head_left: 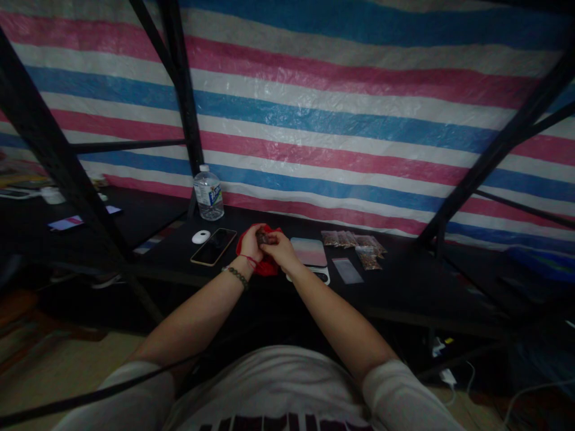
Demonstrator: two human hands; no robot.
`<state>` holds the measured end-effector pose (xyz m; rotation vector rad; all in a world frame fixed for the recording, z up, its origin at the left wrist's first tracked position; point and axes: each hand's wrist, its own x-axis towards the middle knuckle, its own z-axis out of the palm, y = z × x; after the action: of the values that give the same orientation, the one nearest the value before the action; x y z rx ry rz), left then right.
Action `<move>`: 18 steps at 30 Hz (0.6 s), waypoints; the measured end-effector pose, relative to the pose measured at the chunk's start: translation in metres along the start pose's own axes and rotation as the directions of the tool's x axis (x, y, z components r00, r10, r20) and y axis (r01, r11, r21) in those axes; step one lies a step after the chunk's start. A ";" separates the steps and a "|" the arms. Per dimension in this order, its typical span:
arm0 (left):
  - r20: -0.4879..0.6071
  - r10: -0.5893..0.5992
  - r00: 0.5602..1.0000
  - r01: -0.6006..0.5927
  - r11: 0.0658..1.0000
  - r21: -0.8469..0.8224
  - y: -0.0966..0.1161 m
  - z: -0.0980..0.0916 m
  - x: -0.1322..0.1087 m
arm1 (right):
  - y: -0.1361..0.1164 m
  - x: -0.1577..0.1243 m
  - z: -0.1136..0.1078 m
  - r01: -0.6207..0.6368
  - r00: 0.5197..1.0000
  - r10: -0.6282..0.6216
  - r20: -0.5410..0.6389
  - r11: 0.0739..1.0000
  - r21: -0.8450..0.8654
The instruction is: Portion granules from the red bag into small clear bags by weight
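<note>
My left hand (pixel 252 241) and my right hand (pixel 279 246) meet over a red cloth or plastic bag (pixel 268 267) near the front of the black table. Between them is a small brown bundle (pixel 265 238), which looks like a little clear packet with brown bits; its detail is blurred. The fingers of both hands are closed on it. Just right of my right hand lies a white digital scale (pixel 309 251) with a pale, shiny top plate. Beside the scale is a flat clear zip bag (pixel 347 270). Farther right lie several filled zip bags (pixel 369 257) with brown bits.
A phone (pixel 214 246) and a round white object (pixel 200 237) lie left of my hands. A clear plastic bottle (pixel 209 194) stands behind them by a black metal post (pixel 182 90). Striped sheeting (pixel 314 137) hangs along the back. Another phone (pixel 85 219) is on the left table.
</note>
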<state>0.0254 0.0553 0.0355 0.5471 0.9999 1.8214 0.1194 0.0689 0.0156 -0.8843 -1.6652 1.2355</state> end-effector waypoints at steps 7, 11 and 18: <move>-0.019 -0.027 0.999 0.023 0.987 -0.159 0.009 0.000 -0.007 | -0.004 0.000 -0.002 0.035 0.999 -0.035 0.024 0.999 -0.019; -0.005 -0.050 0.999 0.047 0.970 -0.238 0.014 -0.003 -0.007 | -0.006 -0.001 -0.004 0.045 0.999 -0.045 -0.004 0.998 -0.049; -0.018 -0.089 0.996 0.082 0.968 -0.238 0.017 -0.006 0.001 | -0.012 -0.006 -0.008 0.090 0.996 -0.090 -0.008 0.993 0.072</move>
<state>0.0118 0.0503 0.0459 0.3275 0.7972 1.8436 0.1279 0.0635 0.0270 -0.7593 -1.6287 1.2231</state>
